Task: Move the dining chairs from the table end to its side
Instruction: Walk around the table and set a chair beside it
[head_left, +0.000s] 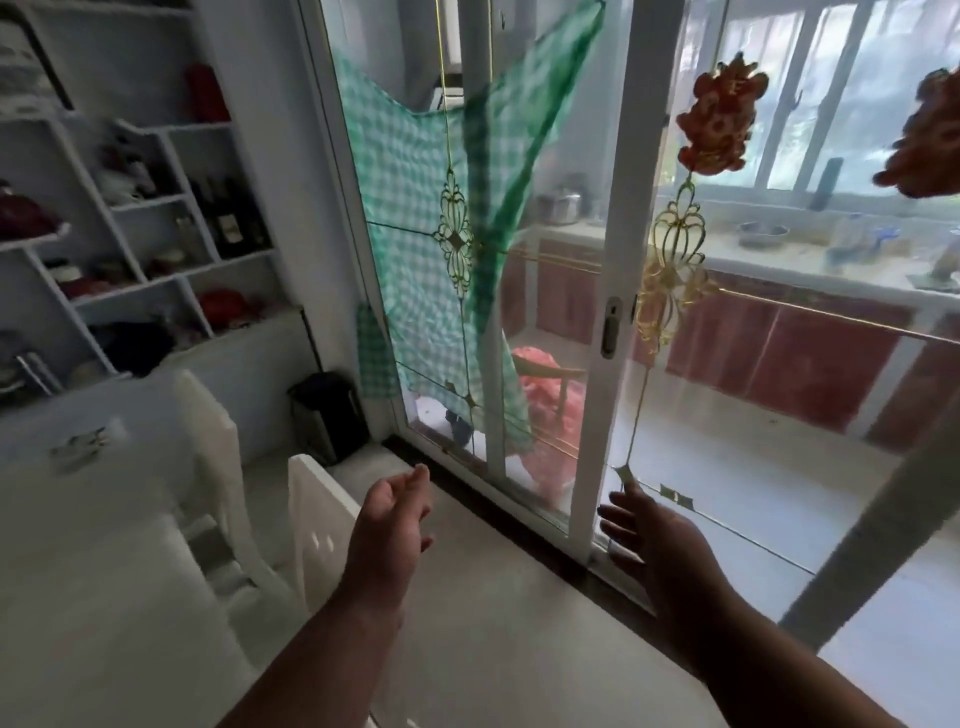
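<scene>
We see a white worktop (78, 545) at lower left of the left hand (389, 525), with 2 white dining chairs (218, 467) just to that hand's left, at the worktop's edge. Sliding glass doors (613, 260) stand ahead of both hands; white shelving (130, 218) lies beyond, far left. Left hand and right hand (654, 540) hover apart over the floor (493, 623), fingers loosely spread, holding nothing.

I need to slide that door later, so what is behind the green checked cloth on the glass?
Behind the green checked cloth, through the sliding glass door, a pink bundle on a wooden frame shows at its lower edge. Whatever sits higher is covered by the fabric.
</scene>
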